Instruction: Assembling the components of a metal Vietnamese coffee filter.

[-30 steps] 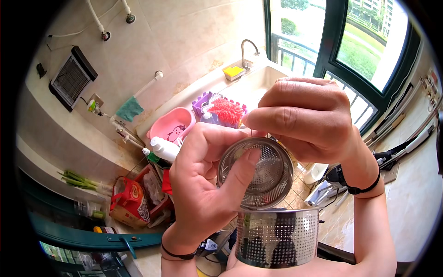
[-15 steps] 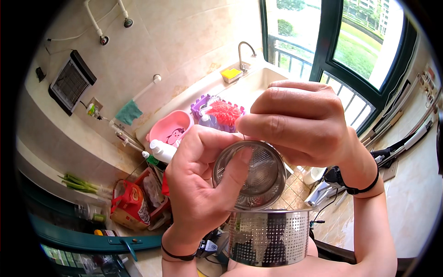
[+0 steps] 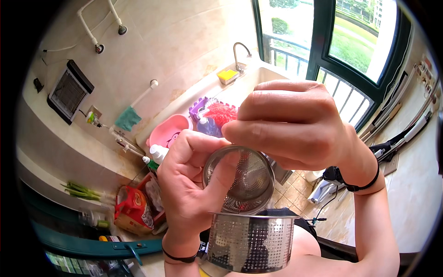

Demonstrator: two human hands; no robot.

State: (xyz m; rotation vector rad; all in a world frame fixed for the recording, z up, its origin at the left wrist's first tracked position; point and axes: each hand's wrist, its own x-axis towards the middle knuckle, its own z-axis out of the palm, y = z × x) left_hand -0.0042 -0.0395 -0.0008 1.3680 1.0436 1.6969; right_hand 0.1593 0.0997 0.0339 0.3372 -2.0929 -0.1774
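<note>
My left hand (image 3: 187, 180) is closed on a small round metal strainer (image 3: 254, 177), its thumb lying across the perforated inside and its fingertips at the upper rim. Right at that rim, my right hand (image 3: 290, 122) is pinched shut; whatever sits between its fingertips is hidden. Directly below the strainer is a deeper perforated metal basket (image 3: 251, 242) with a flat rim, upright and slightly tilted. How the basket is held or joined to the strainer cannot be seen.
Beyond my hands is a white sink (image 3: 270, 76) with a faucet (image 3: 236, 55) and yellow sponge (image 3: 227, 75). Left of it are a pink basin (image 3: 170, 129), a red shaggy cleaning item (image 3: 220, 113) and a white-capped bottle (image 3: 158, 153). A red bag (image 3: 134, 207) stands lower left.
Both hands, the strainer and the deeper basket have shifted slightly left in the view. My right hand stays pinched at the strainer's rim.
</note>
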